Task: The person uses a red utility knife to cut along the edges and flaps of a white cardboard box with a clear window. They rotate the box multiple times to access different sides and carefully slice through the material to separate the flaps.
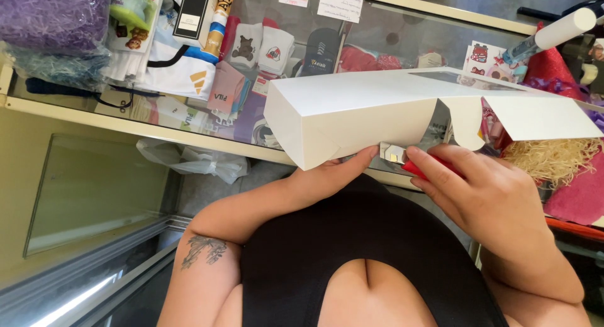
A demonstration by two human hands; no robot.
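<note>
Two hands work at the near edge of a white box, which lies on a glass counter with its long side facing the person. The left hand comes up from below and presses against the box's lower front corner, thumb laid along the bottom edge; its fingers are tucked under the box, so how far they curl cannot be told. The right hand is closed around a red cutter, whose short metal blade points left and sits just beside the left thumb tip, right at the box's underside.

One flap of the box stands open on the right, with a rounded tab hanging next to it. Pale straw filling lies behind the right hand (partly hidden by the flap), on a pink cloth.

Under the glass sit folded socks and small clothes in white, pink and red. Purple shredded filling in a clear bag rests at the counter's far left. A white tube lies at the upper right, near glittery red material.
</note>
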